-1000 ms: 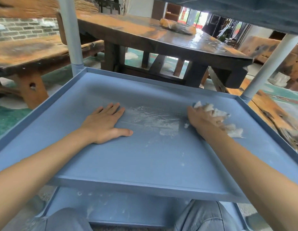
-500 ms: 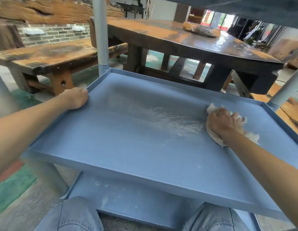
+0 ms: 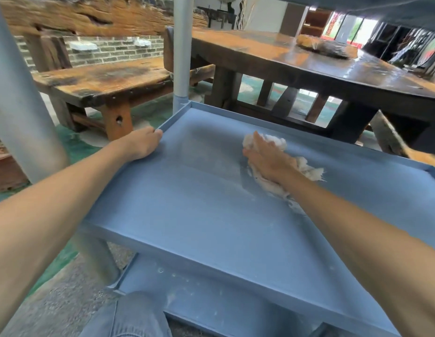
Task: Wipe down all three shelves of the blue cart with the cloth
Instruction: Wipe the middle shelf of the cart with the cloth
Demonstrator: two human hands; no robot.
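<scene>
Two hands are at work: our left hand (image 3: 141, 145) curls over the middle shelf's (image 3: 211, 215) left rim, while our right hand (image 3: 267, 161) grips the white cloth (image 3: 306, 169), pressing it onto that shelf's far half.

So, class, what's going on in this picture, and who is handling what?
A person is wiping the middle shelf of a blue cart. The right hand presses a crumpled white cloth onto the shelf surface towards the far side. The left hand grips the shelf's left rim near the grey corner post, probably steadying the cart. The bottom shelf below shows white specks, so it looks not yet wiped.
</scene>
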